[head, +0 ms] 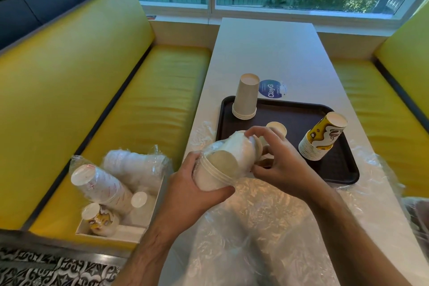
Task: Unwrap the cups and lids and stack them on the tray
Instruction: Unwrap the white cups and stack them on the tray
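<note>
The dark tray [329, 167] at the worktop's [267, 53] middle carries a plain cup stack [245, 97] and a yellow-patterned stack [321, 139]. A "ClayG" sticker [272, 88] lies just beyond it. The left hand [197, 190] grips a wrapped cup stack [222, 165]; the right hand [281, 158] pinches its plastic. A box [116, 230] on the bench holds more wrapped stacks.

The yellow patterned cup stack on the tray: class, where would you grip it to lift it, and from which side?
Grip the yellow patterned cup stack around its upper body from above. It stands upside down on the tray, bases up and tilting, so the narrow end is free.
</note>
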Demonstrator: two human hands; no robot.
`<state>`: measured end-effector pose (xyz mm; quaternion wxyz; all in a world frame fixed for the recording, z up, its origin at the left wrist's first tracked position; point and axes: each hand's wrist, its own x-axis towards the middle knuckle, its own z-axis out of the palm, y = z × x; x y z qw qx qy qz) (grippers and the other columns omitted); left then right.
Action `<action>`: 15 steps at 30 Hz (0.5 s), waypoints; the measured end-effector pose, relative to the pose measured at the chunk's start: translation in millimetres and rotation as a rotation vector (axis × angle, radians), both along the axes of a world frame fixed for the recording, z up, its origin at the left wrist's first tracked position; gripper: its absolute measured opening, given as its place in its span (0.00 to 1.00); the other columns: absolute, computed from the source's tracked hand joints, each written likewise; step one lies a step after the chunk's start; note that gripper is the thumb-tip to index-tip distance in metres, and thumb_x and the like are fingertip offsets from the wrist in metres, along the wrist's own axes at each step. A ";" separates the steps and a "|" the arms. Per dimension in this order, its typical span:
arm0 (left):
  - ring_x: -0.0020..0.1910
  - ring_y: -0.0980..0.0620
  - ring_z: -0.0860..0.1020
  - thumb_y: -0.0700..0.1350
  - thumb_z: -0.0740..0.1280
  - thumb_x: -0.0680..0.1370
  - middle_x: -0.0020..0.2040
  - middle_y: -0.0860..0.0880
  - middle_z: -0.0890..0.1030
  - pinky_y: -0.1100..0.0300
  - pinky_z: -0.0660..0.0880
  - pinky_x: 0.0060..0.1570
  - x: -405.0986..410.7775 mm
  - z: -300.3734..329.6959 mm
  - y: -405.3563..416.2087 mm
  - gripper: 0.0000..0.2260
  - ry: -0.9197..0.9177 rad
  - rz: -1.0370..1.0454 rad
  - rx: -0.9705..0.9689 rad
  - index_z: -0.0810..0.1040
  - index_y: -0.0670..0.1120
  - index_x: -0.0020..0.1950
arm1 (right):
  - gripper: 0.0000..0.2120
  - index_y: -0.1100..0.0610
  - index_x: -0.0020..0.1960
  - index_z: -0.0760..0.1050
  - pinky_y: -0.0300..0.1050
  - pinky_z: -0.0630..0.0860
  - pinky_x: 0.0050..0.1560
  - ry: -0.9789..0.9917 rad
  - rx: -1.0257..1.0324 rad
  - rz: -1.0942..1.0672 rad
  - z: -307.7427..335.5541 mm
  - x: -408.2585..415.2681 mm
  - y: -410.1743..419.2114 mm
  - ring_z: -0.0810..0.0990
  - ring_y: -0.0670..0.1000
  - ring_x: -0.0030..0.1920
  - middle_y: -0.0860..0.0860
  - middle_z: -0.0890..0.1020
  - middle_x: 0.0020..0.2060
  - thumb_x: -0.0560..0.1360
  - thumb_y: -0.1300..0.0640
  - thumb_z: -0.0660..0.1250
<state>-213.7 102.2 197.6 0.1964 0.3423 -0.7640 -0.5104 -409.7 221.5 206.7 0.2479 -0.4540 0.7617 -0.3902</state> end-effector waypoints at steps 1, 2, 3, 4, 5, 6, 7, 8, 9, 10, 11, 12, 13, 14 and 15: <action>0.47 0.66 0.80 0.47 0.85 0.63 0.49 0.69 0.80 0.75 0.72 0.40 -0.6 0.8 1.3 0.28 0.006 -0.004 0.005 0.74 0.60 0.56 | 0.34 0.37 0.66 0.67 0.32 0.80 0.52 0.050 0.000 -0.010 -3.0 -0.5 -1.1 0.77 0.49 0.61 0.38 0.66 0.67 0.70 0.61 0.79; 0.47 0.66 0.79 0.47 0.85 0.63 0.48 0.69 0.80 0.75 0.72 0.40 -1.4 1.2 2.1 0.28 0.011 -0.007 0.008 0.74 0.59 0.55 | 0.35 0.37 0.66 0.66 0.33 0.80 0.55 0.089 -0.002 -0.018 -5.9 -1.4 -1.8 0.76 0.49 0.62 0.37 0.65 0.68 0.69 0.60 0.80; 0.47 0.66 0.80 0.46 0.85 0.63 0.48 0.69 0.80 0.75 0.73 0.41 -1.6 1.6 2.6 0.28 0.014 -0.008 0.010 0.75 0.59 0.55 | 0.36 0.37 0.66 0.66 0.34 0.79 0.57 0.112 0.000 -0.026 -8.3 -2.2 -2.6 0.76 0.49 0.64 0.36 0.65 0.69 0.68 0.59 0.81; 0.47 0.66 0.80 0.46 0.85 0.63 0.49 0.69 0.80 0.74 0.73 0.41 -2.3 1.8 2.7 0.27 0.017 -0.008 0.014 0.75 0.58 0.55 | 0.37 0.36 0.66 0.65 0.36 0.79 0.58 0.120 0.008 -0.035 -9.7 -3.0 -2.9 0.75 0.49 0.64 0.36 0.66 0.68 0.68 0.58 0.81; 0.47 0.66 0.80 0.46 0.85 0.63 0.49 0.68 0.80 0.73 0.74 0.41 -2.3 2.1 2.8 0.27 0.021 -0.011 0.022 0.75 0.57 0.55 | 0.38 0.36 0.65 0.64 0.39 0.79 0.59 0.121 0.017 -0.046 -10.4 -3.7 -3.3 0.75 0.48 0.65 0.36 0.67 0.66 0.67 0.57 0.82; 0.47 0.65 0.80 0.46 0.85 0.62 0.49 0.67 0.81 0.73 0.75 0.42 -2.4 1.9 2.7 0.27 0.024 -0.014 0.032 0.75 0.57 0.54 | 0.38 0.35 0.65 0.64 0.44 0.79 0.62 0.123 0.029 -0.053 -10.7 -4.5 -3.5 0.75 0.48 0.65 0.36 0.68 0.65 0.66 0.56 0.82; 0.47 0.64 0.81 0.45 0.85 0.62 0.49 0.66 0.81 0.71 0.76 0.42 -2.5 2.0 2.6 0.27 0.032 -0.017 0.045 0.75 0.57 0.54 | 0.38 0.34 0.64 0.63 0.49 0.79 0.64 0.131 0.039 -0.053 -11.2 -5.6 -3.2 0.75 0.47 0.65 0.35 0.68 0.64 0.66 0.55 0.82; 0.47 0.63 0.81 0.45 0.85 0.62 0.49 0.65 0.82 0.70 0.76 0.43 -2.6 1.8 2.1 0.27 0.043 -0.014 0.056 0.75 0.56 0.55 | 0.39 0.33 0.64 0.63 0.52 0.79 0.65 0.146 0.041 -0.047 -11.6 -7.0 -2.4 0.74 0.46 0.65 0.35 0.67 0.63 0.65 0.53 0.83; 0.48 0.62 0.82 0.45 0.85 0.62 0.50 0.63 0.82 0.69 0.77 0.43 -2.4 2.0 1.5 0.28 0.059 -0.009 0.069 0.76 0.56 0.55 | 0.39 0.32 0.65 0.63 0.54 0.78 0.66 0.162 0.037 -0.038 -12.7 -8.5 -1.6 0.73 0.46 0.66 0.34 0.67 0.63 0.65 0.51 0.83; 0.48 0.61 0.82 0.46 0.86 0.62 0.50 0.62 0.83 0.67 0.78 0.44 -2.7 2.2 0.7 0.28 0.080 0.001 0.084 0.76 0.56 0.56 | 0.39 0.32 0.66 0.64 0.54 0.77 0.66 0.175 0.032 -0.029 -13.7 -10.2 -0.4 0.71 0.46 0.66 0.35 0.66 0.64 0.64 0.49 0.82; 0.48 0.61 0.82 0.50 0.86 0.61 0.51 0.61 0.83 0.66 0.79 0.45 -2.6 2.4 -0.2 0.29 0.100 0.012 0.096 0.76 0.56 0.56 | 0.38 0.32 0.66 0.65 0.54 0.77 0.67 0.180 0.032 -0.026 -15.0 -12.0 0.8 0.70 0.45 0.66 0.35 0.66 0.65 0.64 0.47 0.82; 0.49 0.60 0.83 0.55 0.85 0.59 0.51 0.60 0.84 0.63 0.80 0.47 -2.9 2.3 -1.5 0.30 0.115 0.026 0.107 0.76 0.57 0.56 | 0.38 0.33 0.66 0.65 0.55 0.77 0.67 0.181 0.037 -0.032 -16.6 -14.2 2.2 0.70 0.45 0.66 0.36 0.66 0.65 0.64 0.46 0.82; 0.49 0.59 0.83 0.59 0.83 0.58 0.51 0.59 0.84 0.61 0.80 0.48 -3.1 2.3 -2.9 0.31 0.125 0.041 0.114 0.76 0.57 0.57 | 0.38 0.34 0.67 0.66 0.56 0.77 0.67 0.187 0.042 -0.050 -18.1 -17.2 3.3 0.71 0.46 0.66 0.36 0.67 0.64 0.63 0.46 0.82; 0.49 0.59 0.83 0.60 0.81 0.57 0.51 0.59 0.84 0.60 0.80 0.48 -3.3 2.0 -4.4 0.31 0.136 0.055 0.120 0.76 0.56 0.57 | 0.39 0.37 0.68 0.67 0.57 0.77 0.66 0.201 0.042 -0.078 -19.5 -21.2 4.4 0.71 0.46 0.65 0.37 0.67 0.64 0.63 0.46 0.82; 0.48 0.59 0.83 0.61 0.80 0.57 0.50 0.59 0.84 0.60 0.81 0.47 -3.4 2.1 -5.5 0.31 0.150 0.064 0.127 0.76 0.56 0.56 | 0.40 0.40 0.70 0.68 0.56 0.78 0.65 0.219 0.032 -0.112 -20.5 -25.9 5.3 0.72 0.47 0.65 0.38 0.68 0.64 0.64 0.46 0.82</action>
